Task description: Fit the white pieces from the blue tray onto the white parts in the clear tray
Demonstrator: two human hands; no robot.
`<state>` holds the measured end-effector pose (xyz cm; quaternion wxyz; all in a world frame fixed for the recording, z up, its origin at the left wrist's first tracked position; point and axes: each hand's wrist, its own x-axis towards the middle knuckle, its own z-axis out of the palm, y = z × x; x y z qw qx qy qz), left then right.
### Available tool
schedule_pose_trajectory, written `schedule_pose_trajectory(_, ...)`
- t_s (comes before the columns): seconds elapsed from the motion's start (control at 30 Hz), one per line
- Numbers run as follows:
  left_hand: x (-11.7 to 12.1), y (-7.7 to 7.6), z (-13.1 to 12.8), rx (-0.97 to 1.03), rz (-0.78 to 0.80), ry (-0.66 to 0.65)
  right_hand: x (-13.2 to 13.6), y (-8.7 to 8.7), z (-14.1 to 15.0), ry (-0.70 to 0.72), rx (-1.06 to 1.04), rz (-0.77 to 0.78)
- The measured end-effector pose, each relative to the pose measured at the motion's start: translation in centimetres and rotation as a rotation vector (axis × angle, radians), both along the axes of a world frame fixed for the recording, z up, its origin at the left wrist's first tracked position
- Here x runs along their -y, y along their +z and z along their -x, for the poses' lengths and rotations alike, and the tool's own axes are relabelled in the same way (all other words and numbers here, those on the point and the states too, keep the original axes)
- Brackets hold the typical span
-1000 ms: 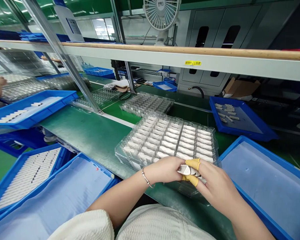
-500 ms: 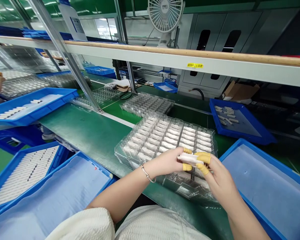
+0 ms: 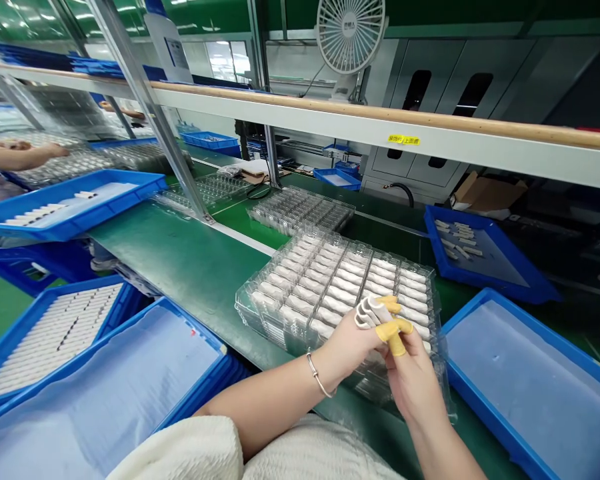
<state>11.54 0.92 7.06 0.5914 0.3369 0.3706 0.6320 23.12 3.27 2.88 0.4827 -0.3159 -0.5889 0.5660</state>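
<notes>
My left hand [image 3: 347,350] and my right hand [image 3: 410,373] meet in front of me, above the near edge of a clear plastic blister tray [image 3: 290,283]. Both pinch a small bunch of white oblong parts [image 3: 367,312] held upright between the fingertips. Yellow finger cots cover the fingertips of both hands. The tray's pockets hold several rows of the same white parts. A thin bracelet sits on my left wrist.
Blue bins with pale liners flank me at left [image 3: 115,393] and right [image 3: 530,373]. Another blue bin [image 3: 45,333] holds rows of white parts. More clear trays [image 3: 300,207] and a blue bin [image 3: 485,257] lie farther back. A co-worker's arm [image 3: 20,155] reaches in at far left.
The bunch of white parts rose from low at the tray's near edge to above the tray and turned upright. The co-worker's arm at far left stretched farther in.
</notes>
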Motion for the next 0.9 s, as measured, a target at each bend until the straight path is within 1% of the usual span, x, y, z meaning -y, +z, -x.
schedule_pose_trajectory(0.17, 0.2, -0.3, 1.7, -0.282, -0.198, 0.029, -1.0, -0.7, -1.1, 0.085, 0.054, -0.013)
schedule_pose_trajectory(0.27, 0.3, -0.5, 2.3, -0.476, -0.272, 0.051, -1.2, -1.2, -1.3, 0.099, 0.087, -0.021)
schedule_pose_trajectory(0.33, 0.4, -0.6, 2.6, -0.566, -0.305, 0.058, -1.1, -1.4, -1.2, 0.104, 0.099, -0.038)
schedule_pose_trajectory(0.43, 0.6, -0.7, 2.9, -0.611, -0.317, 0.078, -0.9, -1.4, -1.1, 0.125, 0.132, -0.078)
schedule_pose_trajectory(0.5, 0.7, -0.6, 3.2, -0.584, -0.271, 0.110, -0.9, -1.2, -1.1, 0.128, 0.136, -0.094)
schedule_pose_trajectory(0.53, 0.8, -0.5, 3.4, -0.590, -0.243, 0.139, -0.9, -1.0, -1.3, 0.116, 0.132, -0.096)
schedule_pose_trajectory(0.57, 0.8, -0.3, 3.7, -0.637, -0.219, 0.166, -1.0, -0.8, -1.5, 0.089, 0.128, -0.099)
schedule_pose_trajectory(0.6, 0.9, -0.2, 3.9, -0.734, -0.202, 0.187, -1.0, -0.4, -1.6, 0.058, 0.129, -0.105)
schedule_pose_trajectory(0.67, 1.0, 0.1, 4.3, -1.041, -0.182, 0.195, -1.1, 0.5, -2.0, 0.017, 0.148, -0.123)
schedule_pose_trajectory(0.73, 1.0, 0.2, 4.5, -1.339, -0.177, 0.152, -1.1, 1.7, -2.0, 0.027, 0.199, -0.165)
schedule_pose_trajectory(0.77, 1.1, 0.1, 4.5, -1.436, -0.182, 0.129, -1.1, 2.3, -1.9, 0.047, 0.246, -0.190)
schedule_pose_trajectory(0.83, 1.1, 0.0, 4.5, -1.519, -0.203, 0.104, -1.2, 3.3, -1.6, 0.090, 0.357, -0.226)
schedule_pose_trajectory(0.9, 1.2, -0.2, 4.6, -1.471, -0.214, 0.090, -1.4, 3.7, -1.5, 0.107, 0.414, -0.228)
